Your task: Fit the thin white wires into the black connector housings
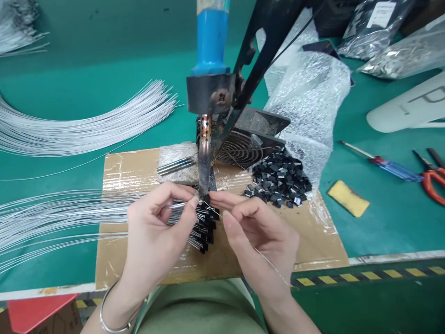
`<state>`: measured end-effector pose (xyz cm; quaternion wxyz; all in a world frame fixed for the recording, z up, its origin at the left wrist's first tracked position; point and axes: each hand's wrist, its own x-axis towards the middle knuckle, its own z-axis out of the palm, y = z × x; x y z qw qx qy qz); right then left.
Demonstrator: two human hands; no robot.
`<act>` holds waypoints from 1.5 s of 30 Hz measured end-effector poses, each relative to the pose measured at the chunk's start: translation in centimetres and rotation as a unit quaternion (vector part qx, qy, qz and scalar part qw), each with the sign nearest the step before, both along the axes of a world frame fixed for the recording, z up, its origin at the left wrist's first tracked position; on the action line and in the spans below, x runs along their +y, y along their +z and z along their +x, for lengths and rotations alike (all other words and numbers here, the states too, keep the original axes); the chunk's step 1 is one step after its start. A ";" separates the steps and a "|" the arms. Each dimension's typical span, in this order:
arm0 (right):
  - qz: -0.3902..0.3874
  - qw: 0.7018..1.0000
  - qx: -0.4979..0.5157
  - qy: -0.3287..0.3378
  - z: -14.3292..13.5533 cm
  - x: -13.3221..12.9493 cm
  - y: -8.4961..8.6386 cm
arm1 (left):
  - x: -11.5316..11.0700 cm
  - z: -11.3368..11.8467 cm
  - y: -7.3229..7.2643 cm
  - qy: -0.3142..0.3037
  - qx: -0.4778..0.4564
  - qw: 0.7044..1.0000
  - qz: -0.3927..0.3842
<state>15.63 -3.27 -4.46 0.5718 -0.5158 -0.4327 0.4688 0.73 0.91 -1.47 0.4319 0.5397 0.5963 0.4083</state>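
- The left hand [163,232] has its grip pinched to almost nothing, thumb against forefinger, on a wire [177,204] just beside the tip of the iron [212,44].
- The right hand [262,236] has a narrow grip on a thin strand [273,266], its forefinger stretched toward the tip; the strand trails out past the palm.
- Below the tip, black ends [205,232] sit in a cluster on the board [313,246], with wires [62,213] running left past the surface's front edge.
- The board's near edge reaches the front of the surface [139,60], close to the person's torso.
- Room is tight at the tip: hands on both sides, iron above, fan [243,150] just behind.
- Between the left hand and the bundle [86,127], the green surface opens a wide gap, crossed by a stray wire.
- On the right, the pile [283,178] covers the board's far corner; green shows between the sponge [348,198] and the front edge.
- The screwdriver [396,169] points toward the pile, its handle near the pliers [431,183].
- A large "P" reads on the white cylinder [399,104]; smaller print beside it is too small to read.
- A white label [381,15] on a bag [361,39] is illegible.
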 end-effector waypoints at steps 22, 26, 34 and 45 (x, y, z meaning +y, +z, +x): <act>0.014 0.999 -0.030 -0.001 0.0 0.1 -0.3 | -0.1 -0.2 -0.2 -0.006 0.013 1.000 0.008; 0.017 0.999 -0.029 0.001 0.0 0.0 -0.3 | -0.2 -0.2 -0.2 -0.007 0.019 1.000 0.006; 0.025 0.999 -0.038 -0.005 0.0 0.0 -0.5 | -0.1 -0.3 -0.1 -0.003 0.029 1.000 0.009; 0.024 0.997 -0.066 0.002 0.1 -0.4 -0.6 | -0.2 -0.3 -0.1 -0.002 0.021 1.000 0.009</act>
